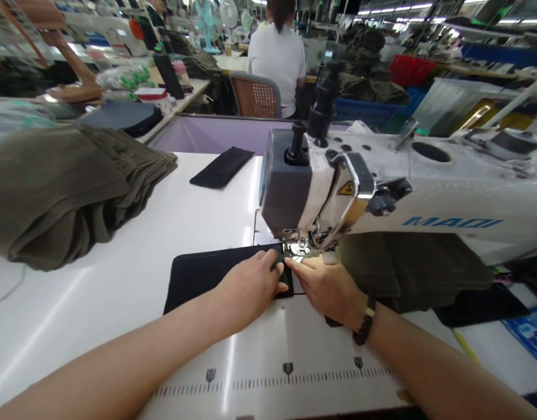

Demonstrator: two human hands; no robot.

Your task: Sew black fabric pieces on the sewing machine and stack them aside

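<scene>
A black fabric piece [207, 271] lies flat on the white sewing table, its right end at the presser foot [300, 248] of the sewing machine [290, 181]. My left hand [255, 283] rests on that end with bent fingers, gripping the cloth just left of the foot. From the right, my right hand [332, 286] meets the cloth's edge with thumb and forefinger pressed together, close under the needle area. What lies between those fingertips is partly hidden. A dark bead bracelet [365, 321] circles the right wrist.
A stack of olive-brown fabric pieces [76, 181] lies at left. Another small black piece [222, 167] sits behind. More olive pieces [408, 268] lie under the machine arm. A ruler scale [268, 382] marks the front edge. A person in white [277, 64] is ahead.
</scene>
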